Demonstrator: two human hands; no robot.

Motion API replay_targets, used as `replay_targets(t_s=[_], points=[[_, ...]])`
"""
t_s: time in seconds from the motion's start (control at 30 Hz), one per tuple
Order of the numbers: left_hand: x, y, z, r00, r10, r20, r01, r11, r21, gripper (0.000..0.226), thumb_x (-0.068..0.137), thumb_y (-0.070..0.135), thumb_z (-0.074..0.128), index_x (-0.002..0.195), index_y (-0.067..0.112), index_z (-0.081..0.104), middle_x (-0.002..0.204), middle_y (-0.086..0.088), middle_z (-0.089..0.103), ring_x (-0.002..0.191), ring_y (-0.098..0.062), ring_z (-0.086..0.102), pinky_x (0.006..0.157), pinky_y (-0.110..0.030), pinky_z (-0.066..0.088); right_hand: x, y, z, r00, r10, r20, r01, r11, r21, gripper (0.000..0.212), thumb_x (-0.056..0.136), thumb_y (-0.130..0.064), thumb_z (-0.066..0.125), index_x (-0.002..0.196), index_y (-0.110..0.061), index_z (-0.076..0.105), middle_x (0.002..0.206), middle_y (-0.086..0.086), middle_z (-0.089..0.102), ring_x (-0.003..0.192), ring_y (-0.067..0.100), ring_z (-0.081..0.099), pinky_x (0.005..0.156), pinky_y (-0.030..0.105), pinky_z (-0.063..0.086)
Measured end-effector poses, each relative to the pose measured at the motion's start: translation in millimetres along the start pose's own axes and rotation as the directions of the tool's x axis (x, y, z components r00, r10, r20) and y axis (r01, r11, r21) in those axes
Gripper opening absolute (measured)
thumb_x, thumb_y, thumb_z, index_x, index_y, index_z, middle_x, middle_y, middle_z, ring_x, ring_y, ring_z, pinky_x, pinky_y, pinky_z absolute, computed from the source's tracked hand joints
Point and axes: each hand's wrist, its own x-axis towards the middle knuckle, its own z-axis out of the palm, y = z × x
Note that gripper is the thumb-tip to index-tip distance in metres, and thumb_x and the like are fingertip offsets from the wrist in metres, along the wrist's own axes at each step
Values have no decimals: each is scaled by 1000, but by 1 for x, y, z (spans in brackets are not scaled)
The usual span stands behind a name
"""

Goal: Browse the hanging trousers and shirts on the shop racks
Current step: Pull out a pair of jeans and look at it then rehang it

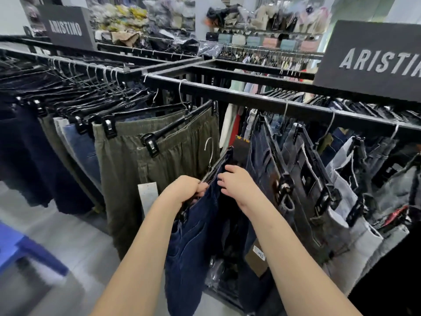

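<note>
I have a pair of dark blue jeans [193, 236] off the rail, held out in front of me just below the corner where the two black rails [262, 103] meet. My left hand [185, 190] is clenched around the clip hanger [215, 167] at the waistband, its metal hook standing free in the air, hooked on nothing. My right hand [237, 181] has its fingers curled onto the other side of the waistband, pinching the denim rather than the hanger.

The jeans hang straight down from my grip, legs loose. I judge them fairly heavy for cloth, thick and a little stiff at the waist but floppy below, not slippery and not fragile. The safest hold is the hanger bar near its hook, with the second hand on the waistband to spread it; pulling on the fabric alone could slip it out of the clips.

To the left, olive trousers [159, 156] hang at the end of that rail; to the right, grey and blue jeans [319, 174] crowd the other rail.
</note>
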Motion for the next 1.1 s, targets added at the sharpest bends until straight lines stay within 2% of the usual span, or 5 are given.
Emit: replay_targets(t_s=[0.13, 0.27, 0.67, 0.9, 1.1], points=[[-42, -55, -6, 996, 53, -71, -56, 997, -44, 26, 100, 14, 49, 101, -9, 63, 77, -9, 50, 64, -15, 42, 56, -23, 35, -23, 27, 32, 987, 84, 137, -113, 969, 218, 43, 97, -7, 49, 140, -6, 43, 109, 14, 63, 107, 30, 67, 98, 44, 52], [-85, -104, -14, 993, 81, -91, -77, 996, 42, 24, 96, 18, 56, 106, 1, 71, 85, -7, 62, 76, -17, 53, 70, -26, 43, -46, 42, 42, 963, 140, 230, -196, 949, 246, 5, 93, -1, 54, 92, 0, 59, 102, 16, 61, 95, 29, 70, 80, 31, 58], [-220, -214, 0, 929, -76, -363, 99, 994, 46, 16, 92, 24, 62, 99, 17, 75, 78, 4, 60, 78, -13, 51, 81, -31, 40, -132, 91, 98, 652, 342, 677, -448, 894, -20, 41, 83, 7, 64, 123, 5, 54, 114, 22, 63, 89, 30, 72, 72, 33, 61], [-264, -242, 41, 744, -234, -626, -6, 934, -357, 28, 90, 22, 65, 100, -4, 69, 78, -6, 58, 69, -15, 49, 69, -30, 37, -192, 110, 155, 740, 227, 633, -299, 954, 8, 80, 79, -4, 77, 147, -8, 34, 117, 17, 62, 79, 18, 65, 87, 38, 58], [-273, -249, 56, 722, -254, -644, -116, 873, -474, 32, 85, 34, 70, 87, 2, 71, 78, -9, 57, 74, -20, 51, 69, -31, 38, -200, 109, 171, 746, 206, 633, -121, 977, -175, 48, 60, -14, 91, 100, -13, 66, 98, 14, 71, 87, 27, 71, 82, 43, 60]])
